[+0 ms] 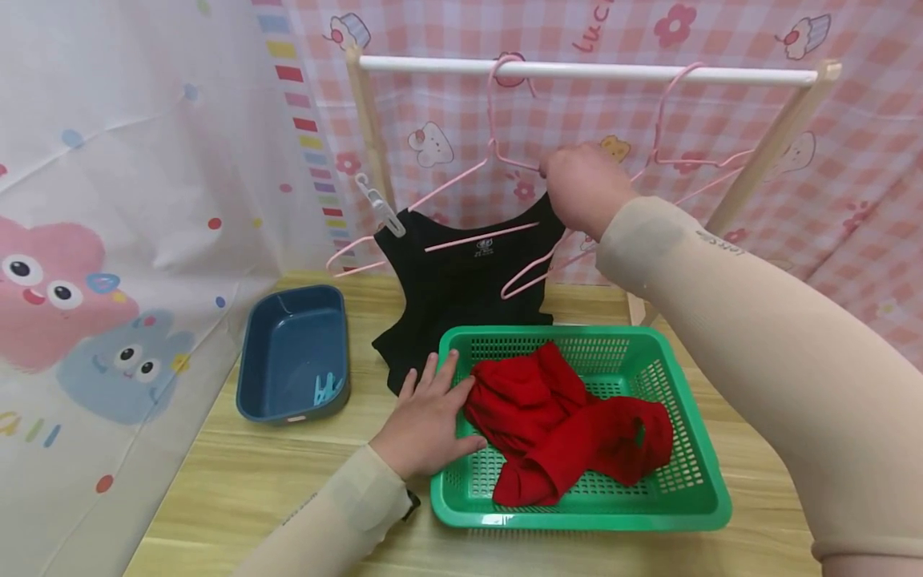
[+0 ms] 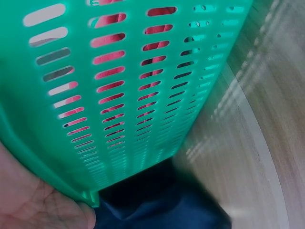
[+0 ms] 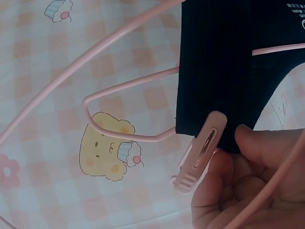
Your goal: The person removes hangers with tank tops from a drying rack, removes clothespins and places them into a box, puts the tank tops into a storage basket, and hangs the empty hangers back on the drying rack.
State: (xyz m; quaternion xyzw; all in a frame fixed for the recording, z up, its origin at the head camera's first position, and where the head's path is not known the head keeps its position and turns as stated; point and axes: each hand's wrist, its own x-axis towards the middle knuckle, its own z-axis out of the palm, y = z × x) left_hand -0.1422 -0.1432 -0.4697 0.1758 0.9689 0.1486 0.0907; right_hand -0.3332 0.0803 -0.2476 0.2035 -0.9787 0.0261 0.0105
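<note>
A black tank top (image 1: 469, 284) hangs on a pink hanger (image 1: 450, 184). My right hand (image 1: 587, 188) pinches its right-hand strap between thumb and fingers. Beside those fingertips, a pink clothespin (image 3: 202, 152) is clipped on the strap in the right wrist view. A white clothespin (image 1: 380, 207) grips the other strap. My left hand (image 1: 425, 425) rests with spread fingers over the left rim of a green basket (image 1: 577, 521); the left wrist view shows part of the hand (image 2: 33, 200) against that rim. Crumpled red cloth (image 1: 534, 409) lies inside the basket.
The hanger hooks over a white rod (image 1: 591, 72) on wooden posts. A second pink hanger (image 1: 658, 120) hangs to the right, partly hidden by my right arm. On the wooden table (image 1: 238, 489) stands a blue tub (image 1: 292, 344) holding light-blue clothespins (image 1: 328, 389).
</note>
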